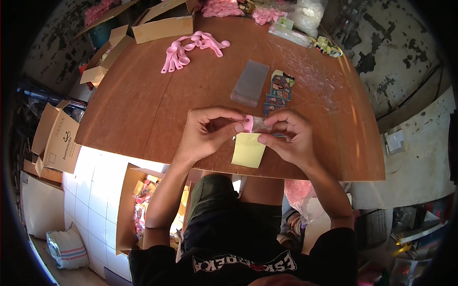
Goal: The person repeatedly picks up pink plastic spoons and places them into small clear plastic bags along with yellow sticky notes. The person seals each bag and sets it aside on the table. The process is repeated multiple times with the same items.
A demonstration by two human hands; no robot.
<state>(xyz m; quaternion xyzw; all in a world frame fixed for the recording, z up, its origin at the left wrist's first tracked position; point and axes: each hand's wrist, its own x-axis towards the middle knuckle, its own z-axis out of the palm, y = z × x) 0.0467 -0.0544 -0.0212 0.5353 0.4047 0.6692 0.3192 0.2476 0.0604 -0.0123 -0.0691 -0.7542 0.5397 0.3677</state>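
Near the table's front edge, my left hand (pixel 204 131) pinches the holed handle end of a pink plastic spoon (pixel 248 123). Fingers and thumb of my right hand (pixel 295 136) are closed on a clear plastic bag (pixel 260 125) just beside it. A pale yellow card (pixel 249 150) hangs below the handle, its upper right corner at my right thumb. Whether the card is inside the bag I cannot tell. Beyond my hands lie a stack of clear bags (pixel 250 82) and several printed cards (pixel 281 88), partly overlapping.
Pink spoons (pixel 177 53) lie in a loose pile far left on the brown table (pixel 129 105). Along the back edge stand a cardboard box (pixel 163 27) and bulky clear plastic (pixel 309 16). Below the table at left, an open carton (pixel 128 205) holds packed pieces.
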